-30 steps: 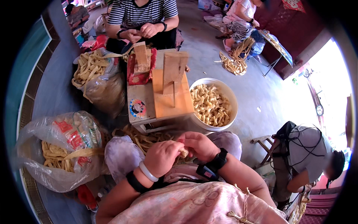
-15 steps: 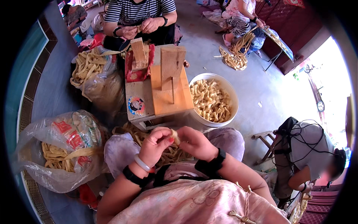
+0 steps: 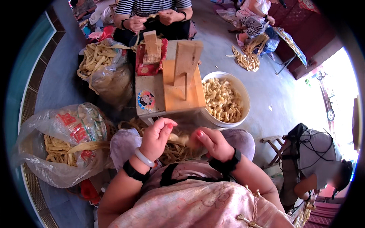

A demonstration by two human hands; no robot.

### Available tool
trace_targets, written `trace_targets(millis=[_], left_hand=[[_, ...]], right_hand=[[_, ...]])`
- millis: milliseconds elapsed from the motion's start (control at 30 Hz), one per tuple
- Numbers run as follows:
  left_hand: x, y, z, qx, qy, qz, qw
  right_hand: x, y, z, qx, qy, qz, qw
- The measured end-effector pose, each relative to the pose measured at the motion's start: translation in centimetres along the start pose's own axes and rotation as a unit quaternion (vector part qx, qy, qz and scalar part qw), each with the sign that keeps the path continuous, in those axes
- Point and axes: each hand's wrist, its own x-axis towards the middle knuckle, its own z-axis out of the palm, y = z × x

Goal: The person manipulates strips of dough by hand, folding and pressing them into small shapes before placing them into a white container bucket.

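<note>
My left hand (image 3: 156, 138) is raised over my lap, thumb and curled fingers closed, with what they hold not clear. To its right my right hand (image 3: 215, 144) has its fingers bent in, their tips smeared by motion. Between the hands a blurred pale tan strip or piece (image 3: 180, 138) shows; I cannot tell which hand grips it. Loose tan strips (image 3: 173, 152) lie below in my lap, between my knees. Just beyond is a low stool (image 3: 150, 104) with upright wooden blocks (image 3: 186, 60) and a red pad, beside a white bucket (image 3: 224, 104) full of knotted tan pieces.
Bags of tan strips stand at the left (image 3: 62, 155) and behind (image 3: 104, 76). A person in stripes (image 3: 152, 7) works opposite with a strip; another person (image 3: 253, 17) sits at upper right. At lower right a person (image 3: 315, 159) bends beside a wooden frame (image 3: 272, 148).
My hands have risen and moved apart from their joined position around the small tan piece. The view has shifted slightly, and the person opposite's hands have drawn a little apart along a strip.
</note>
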Motion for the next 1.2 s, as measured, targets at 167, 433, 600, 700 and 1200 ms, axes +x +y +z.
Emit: trace_targets(millis=[167, 433, 600, 700, 1200], left_hand=[[-0.1, 0.1, 0.7, -0.018, -0.039, -0.036, 0.998], [0.2, 1.3, 1.7, -0.154, -0.107, -0.071, 0.980], [1.4, -0.7, -0.9, -0.137, -0.168, -0.079, 0.973], [2.2, -0.2, -0.2, -0.131, -0.136, -0.064, 0.980], [9.6, -1.0, 1.7, 0.021, 0.052, -0.001, 0.998]], right_hand=[[0.6, -2.3, -0.6, -0.196, 0.041, -0.194, 0.960], [1.4, -0.8, 0.7, -0.266, -0.001, -0.277, 0.923], [1.8, -1.8, -1.7, -0.268, -0.028, -0.243, 0.932], [2.7, -2.0, -3.1, -0.248, -0.001, -0.205, 0.947], [10.5, -0.7, -3.7, -0.265, 0.180, -0.198, 0.926]])
